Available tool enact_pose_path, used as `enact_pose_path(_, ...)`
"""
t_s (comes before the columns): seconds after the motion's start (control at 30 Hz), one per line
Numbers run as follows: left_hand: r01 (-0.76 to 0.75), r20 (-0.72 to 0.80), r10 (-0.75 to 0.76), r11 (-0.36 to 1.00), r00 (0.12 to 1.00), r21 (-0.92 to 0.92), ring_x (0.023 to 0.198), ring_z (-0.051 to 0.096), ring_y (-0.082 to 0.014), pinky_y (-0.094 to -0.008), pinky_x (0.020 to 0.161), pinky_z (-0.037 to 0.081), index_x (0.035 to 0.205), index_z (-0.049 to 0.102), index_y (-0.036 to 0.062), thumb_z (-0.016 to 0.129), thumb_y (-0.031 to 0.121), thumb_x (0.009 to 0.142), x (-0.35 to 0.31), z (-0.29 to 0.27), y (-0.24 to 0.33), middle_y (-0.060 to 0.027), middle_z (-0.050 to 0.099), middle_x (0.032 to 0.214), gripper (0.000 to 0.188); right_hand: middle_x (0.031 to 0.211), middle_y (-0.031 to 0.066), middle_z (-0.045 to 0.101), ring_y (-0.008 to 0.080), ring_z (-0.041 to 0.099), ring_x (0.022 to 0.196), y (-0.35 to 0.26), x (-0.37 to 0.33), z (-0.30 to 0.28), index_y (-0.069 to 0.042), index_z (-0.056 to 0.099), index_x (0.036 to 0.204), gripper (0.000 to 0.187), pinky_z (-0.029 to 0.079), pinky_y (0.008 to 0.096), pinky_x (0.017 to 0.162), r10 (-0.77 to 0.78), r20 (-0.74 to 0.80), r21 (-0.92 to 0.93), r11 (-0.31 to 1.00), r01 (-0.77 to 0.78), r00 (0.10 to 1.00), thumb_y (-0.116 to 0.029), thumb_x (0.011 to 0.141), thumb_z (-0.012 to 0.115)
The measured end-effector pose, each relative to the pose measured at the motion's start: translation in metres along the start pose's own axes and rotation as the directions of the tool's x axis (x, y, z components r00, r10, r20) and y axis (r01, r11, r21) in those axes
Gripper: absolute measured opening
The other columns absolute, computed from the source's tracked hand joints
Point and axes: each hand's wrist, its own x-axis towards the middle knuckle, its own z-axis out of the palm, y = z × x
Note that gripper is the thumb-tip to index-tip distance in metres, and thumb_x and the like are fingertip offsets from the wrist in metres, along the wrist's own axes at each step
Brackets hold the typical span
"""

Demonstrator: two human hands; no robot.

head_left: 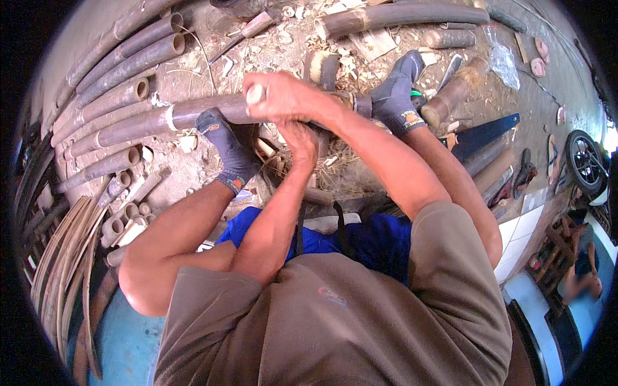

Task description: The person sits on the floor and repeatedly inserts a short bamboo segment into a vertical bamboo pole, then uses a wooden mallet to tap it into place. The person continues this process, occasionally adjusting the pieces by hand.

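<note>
A long dark bamboo pole (148, 124) lies across the floor in front of me, between my feet in grey socks. Over the pole, my right hand (283, 95) is closed around a tool's handle (256, 94), whose pale round end shows at the side of the fist. Whatever the handle belongs to is hidden. Just below it, my left hand (300, 138) reaches up against the pole; its fingers are covered by the right hand and wrist, so its grip does not show. Another piece of bamboo (320, 69) stands out behind the pole.
Several bamboo poles (129, 61) lie at the left, above bundled split strips (67, 251). A thick bamboo length (402, 16) lies at the far side. On the right are a handsaw (486, 135), a clear plastic bag (504, 64) and a wheel (586, 162). Wood chips litter the floor.
</note>
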Motion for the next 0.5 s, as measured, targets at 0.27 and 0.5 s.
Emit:
enact_pose_path(0.27, 0.09, 0.207, -0.052, 0.979, 0.977, -0.181, 0.078, 0.067, -0.0193, -0.0322, 0.063, 0.052, 0.108, 0.064, -0.0001, 0.024, 0.055, 0.114, 0.058, 0.025, 0.128, -0.0117, 0.067, 0.089, 0.069, 0.085, 0.0063, 0.07, 0.0138, 0.064, 0.07, 0.02, 0.013, -0.082, -0.009, 0.069, 0.11, 0.035, 0.054, 0.0301, 0.065, 0.155, -0.116, 0.434, 0.896, -0.09, 0.981, -0.028, 0.085, 0.082)
enact_pose_path(0.5, 0.646, 0.614, -0.313, 0.617, 0.725, -0.448, 0.061, 0.065, -0.0222, -0.0353, 0.063, 0.056, 0.102, 0.061, 0.0065, 0.019, 0.074, 0.107, 0.08, 0.044, 0.141, -0.0089, 0.064, 0.077, 0.079, 0.08, 0.0023, 0.064, 0.0105, 0.061, 0.07, 0.056, 0.046, -0.097, -0.008, 0.067, 0.108, 0.027, 0.051, 0.027, 0.06, 0.261, -0.029, 0.418, 0.88, -0.225, 0.965, -0.024, 0.09, 0.079)
